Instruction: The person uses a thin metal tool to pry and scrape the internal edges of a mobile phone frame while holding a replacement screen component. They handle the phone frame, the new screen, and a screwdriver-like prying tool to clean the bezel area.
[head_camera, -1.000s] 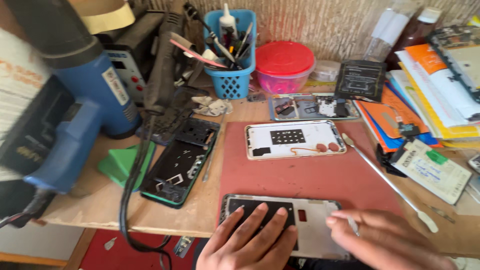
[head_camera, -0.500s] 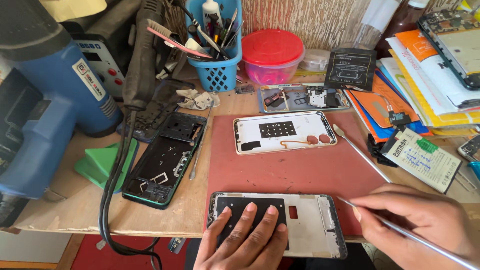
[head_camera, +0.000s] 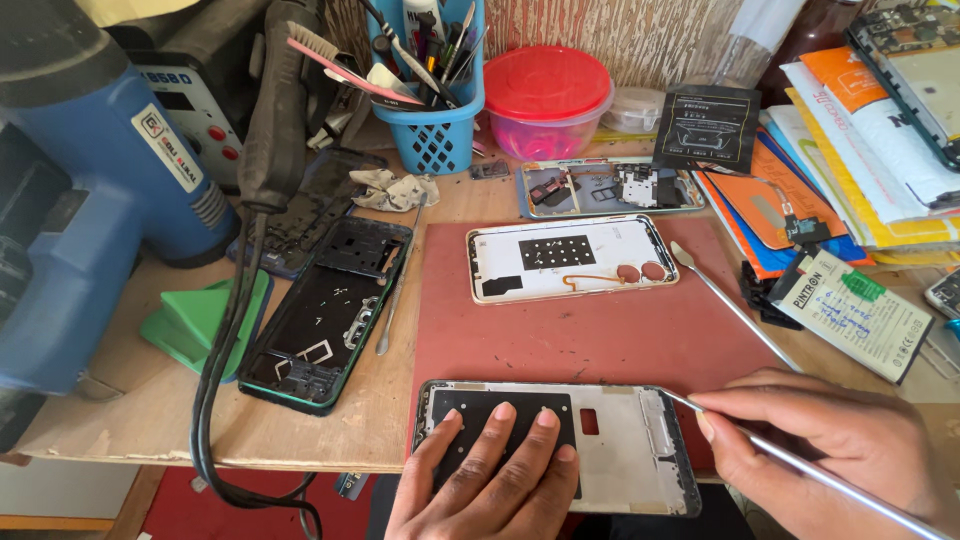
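L hand (head_camera: 490, 470) flat, pinning phone frame (head_camera: 610, 440); R hand (head_camera: 830, 440) pinching metal tool (head_camera: 800, 465) at the frame's edge. Tip could slip, gouge frame.

Colours on the repair surface (head_camera: 150, 420)

Red mat (head_camera: 590, 335), white-and-black phone frame (head_camera: 620, 440), blue latticed basket (head_camera: 440, 130), green holder (head_camera: 200, 320), pink tub with red lid (head_camera: 545, 85).

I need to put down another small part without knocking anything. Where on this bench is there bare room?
The red mat is bare between the white phone back and the phone frame under the left hand. A narrow wood strip lies bare between the black frame and the mat. The back row around the blue basket and the right-hand paper stack are crowded.
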